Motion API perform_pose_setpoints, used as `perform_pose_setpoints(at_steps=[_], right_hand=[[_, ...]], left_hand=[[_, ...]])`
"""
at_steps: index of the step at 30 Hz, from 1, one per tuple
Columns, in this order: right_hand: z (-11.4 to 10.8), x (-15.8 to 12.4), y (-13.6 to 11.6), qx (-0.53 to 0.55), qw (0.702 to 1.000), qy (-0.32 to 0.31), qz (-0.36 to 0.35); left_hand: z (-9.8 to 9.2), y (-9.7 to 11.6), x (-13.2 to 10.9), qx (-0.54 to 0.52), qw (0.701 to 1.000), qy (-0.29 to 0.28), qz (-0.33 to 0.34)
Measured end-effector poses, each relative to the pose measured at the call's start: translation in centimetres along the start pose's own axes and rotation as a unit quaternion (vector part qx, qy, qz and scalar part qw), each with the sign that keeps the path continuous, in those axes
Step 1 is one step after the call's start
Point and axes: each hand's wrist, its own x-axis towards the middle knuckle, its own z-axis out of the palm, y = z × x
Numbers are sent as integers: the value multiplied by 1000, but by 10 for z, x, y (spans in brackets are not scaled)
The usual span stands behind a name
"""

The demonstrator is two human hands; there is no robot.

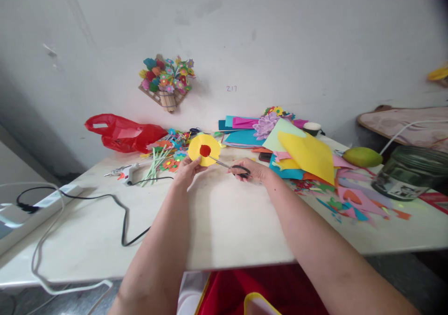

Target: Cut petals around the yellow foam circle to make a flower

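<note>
My left hand (192, 169) pinches the lower edge of a round yellow disc (213, 146), held up over the table. A small red round piece (205, 151) shows at the disc's middle. My right hand (255, 169) is closed round the dark handles of a pair of scissors (241, 170). Their blades point left, and the tip reaches the disc close to the red piece. Whether the blades are apart or together I cannot make out.
A glue gun (129, 174), green stems (154, 165) and a red plastic bag (122, 133) lie left. Coloured sheets (308, 154), paper scraps (360, 200), a mango-like fruit (363, 157) and a glass jar (408, 172) are right. A black cord (122, 207) crosses the table's left side.
</note>
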Motion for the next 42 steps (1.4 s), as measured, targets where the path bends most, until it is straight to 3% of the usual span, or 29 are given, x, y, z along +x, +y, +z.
perform_pose_setpoints(at_steps=[25,33,42], right_hand=[[0,1,2,15,1000,1,-6],[1,-7,-7,5,1000,-5,14],[-3,-12,-11,1,999,-24,45]], left_hand=[[0,0,0,53,999,-14,1],[-2,0,0,45,999,-5,0],[-6,5,-1,76,996,-47,-25]])
